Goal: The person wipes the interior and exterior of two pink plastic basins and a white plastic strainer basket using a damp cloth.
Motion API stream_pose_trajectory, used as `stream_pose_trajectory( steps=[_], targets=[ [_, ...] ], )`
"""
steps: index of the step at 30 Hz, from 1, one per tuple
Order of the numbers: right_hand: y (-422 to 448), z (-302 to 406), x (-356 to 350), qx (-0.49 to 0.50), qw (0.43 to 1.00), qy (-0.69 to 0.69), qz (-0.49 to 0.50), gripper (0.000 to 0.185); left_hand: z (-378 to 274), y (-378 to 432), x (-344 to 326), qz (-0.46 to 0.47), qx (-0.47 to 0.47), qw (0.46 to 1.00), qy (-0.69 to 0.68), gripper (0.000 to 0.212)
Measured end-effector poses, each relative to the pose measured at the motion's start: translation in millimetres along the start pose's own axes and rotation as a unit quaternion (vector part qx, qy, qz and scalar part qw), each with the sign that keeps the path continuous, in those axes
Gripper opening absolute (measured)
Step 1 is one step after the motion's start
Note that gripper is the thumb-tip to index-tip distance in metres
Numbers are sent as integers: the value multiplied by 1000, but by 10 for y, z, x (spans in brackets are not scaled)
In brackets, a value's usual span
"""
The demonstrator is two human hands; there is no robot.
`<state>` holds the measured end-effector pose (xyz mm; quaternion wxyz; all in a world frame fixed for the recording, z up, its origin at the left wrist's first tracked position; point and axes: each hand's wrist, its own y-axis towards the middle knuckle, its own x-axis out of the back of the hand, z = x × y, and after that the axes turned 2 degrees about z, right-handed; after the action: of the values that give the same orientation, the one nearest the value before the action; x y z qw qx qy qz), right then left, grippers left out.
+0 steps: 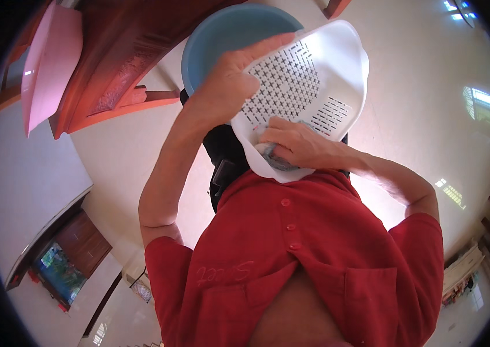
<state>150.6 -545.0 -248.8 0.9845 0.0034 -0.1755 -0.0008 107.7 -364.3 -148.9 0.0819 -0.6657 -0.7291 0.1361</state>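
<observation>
A white plastic colander basket (pixel 341 56) is tilted over my lap, its slotted base and inner side turned towards me. My left hand (pixel 233 84) grips its left rim, with the index finger stretched along the edge and the thumb on the inside. Inside the near end of the basket, my right hand (pixel 293 141) is closed on a crumpled grey cloth (pixel 274 157), pressed against the wall. Part of the cloth is hidden under the fingers. Just beyond the basket stands a blue-grey plastic basin (pixel 210 41); the basket and my left hand cover part of it.
Carved reddish-brown wooden furniture (pixel 110 65) stands at the upper left, with a pink plastic basin (pixel 54 60) at its left side. Glossy pale floor (pixel 405 86) reflects window light on the right. A dark wooden cabinet (pixel 78 243) appears at the lower left.
</observation>
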Motion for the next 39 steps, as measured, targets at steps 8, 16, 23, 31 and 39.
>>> stream_pose_trajectory(
  steps=[8,16,23,31,39],
  targets=[
    [-250,-420,350,-71,970,-231,-21,34,-21,-60,114,-21,33,999,-20,76],
    [307,-776,756,37,906,-172,-385,32,112,-116,228,-15,6,998,-63,79],
    [722,-98,-232,25,947,-176,-266,38,155,-116,228,-30,-8,997,-75,79],
    [-26,-94,162,30,987,-156,18,28,186,-166,223,-28,-18,991,-131,81],
    [-392,-170,1213,-93,963,-245,-59,30,130,-102,358,-28,-41,997,-61,86]
  ],
)
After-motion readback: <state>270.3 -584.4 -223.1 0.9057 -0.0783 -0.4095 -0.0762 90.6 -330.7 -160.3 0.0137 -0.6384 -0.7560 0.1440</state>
